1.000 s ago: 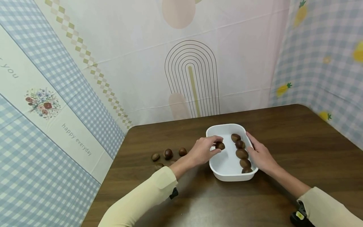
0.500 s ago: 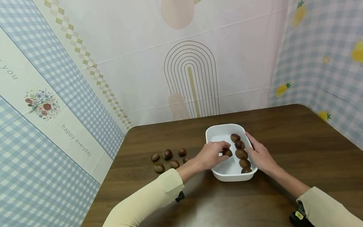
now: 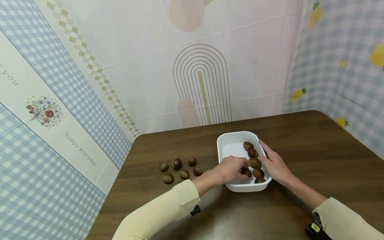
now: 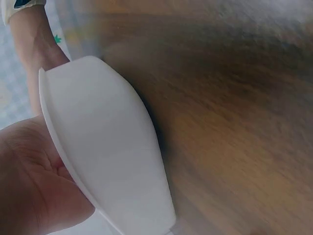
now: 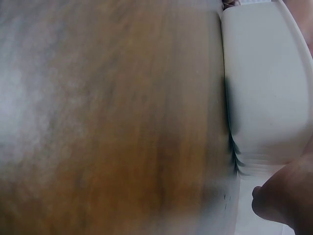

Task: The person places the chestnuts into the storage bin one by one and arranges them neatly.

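A white rectangular container (image 3: 246, 188) stands on the table, with a row of brown chestnuts (image 3: 255, 163) along its right inner side. My left hand (image 3: 232, 170) reaches in over the left rim and pinches another chestnut (image 3: 246, 172) low beside that row. The right hand (image 3: 276, 166) holds the container's right side, thumb at the rim and fingers along the outer wall. In the left wrist view the container's wall (image 4: 105, 132) hides the chestnuts, and the left hand (image 4: 39, 181) crosses above its rim. The right wrist view shows the right hand (image 5: 288, 196) against the container (image 5: 269, 83).
Several loose chestnuts (image 3: 184, 174) lie in two rough rows on the brown wooden table (image 3: 288, 213), left of the container. Patterned cloth (image 3: 144, 83) hangs behind the table and along both sides.
My left hand has moved right and toward the front inside the container, carrying the pinched chestnut up close to the row. The right hand keeps its hold.
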Available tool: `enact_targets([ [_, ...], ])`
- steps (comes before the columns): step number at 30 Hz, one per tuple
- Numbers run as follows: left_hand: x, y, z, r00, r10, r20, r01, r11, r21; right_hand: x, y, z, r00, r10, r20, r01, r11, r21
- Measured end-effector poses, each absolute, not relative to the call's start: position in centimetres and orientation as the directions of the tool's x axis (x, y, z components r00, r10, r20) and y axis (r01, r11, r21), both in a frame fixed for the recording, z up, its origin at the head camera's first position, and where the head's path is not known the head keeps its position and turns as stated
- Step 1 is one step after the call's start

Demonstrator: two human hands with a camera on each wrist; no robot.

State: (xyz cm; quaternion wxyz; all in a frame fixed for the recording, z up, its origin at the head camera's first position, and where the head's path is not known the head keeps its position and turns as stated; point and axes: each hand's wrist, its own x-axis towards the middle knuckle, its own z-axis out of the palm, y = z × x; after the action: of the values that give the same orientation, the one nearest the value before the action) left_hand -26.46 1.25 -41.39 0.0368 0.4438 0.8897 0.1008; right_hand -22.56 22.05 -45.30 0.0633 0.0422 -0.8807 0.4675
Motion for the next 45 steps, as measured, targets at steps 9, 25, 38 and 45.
enact_targets([
  [9,-25.6,1.8,-41.6,-0.611,0.791,-0.014,0.776,0.602,0.187,-22.5,22.0,-45.4,-0.989,-0.020,0.143,-0.131,0.550,-0.825],
  [25,-25.6,1.8,-41.2,-0.635,0.772,0.032,0.753,0.608,0.252,-22.3,22.1,-45.3,-0.986,-0.024,0.164,-0.150,0.552,-0.820],
  [38,-29.4,-2.4,-39.6,-0.725,0.604,0.330,0.688,0.619,0.378,-22.3,21.9,-45.4,-0.991,-0.040,0.125,-0.129,0.494,-0.860],
  [45,-31.7,-6.4,-38.9,-0.779,0.459,0.428,0.623,0.645,0.442,-22.4,21.9,-45.3,-0.994,-0.029,0.110,-0.110,0.485,-0.868],
])
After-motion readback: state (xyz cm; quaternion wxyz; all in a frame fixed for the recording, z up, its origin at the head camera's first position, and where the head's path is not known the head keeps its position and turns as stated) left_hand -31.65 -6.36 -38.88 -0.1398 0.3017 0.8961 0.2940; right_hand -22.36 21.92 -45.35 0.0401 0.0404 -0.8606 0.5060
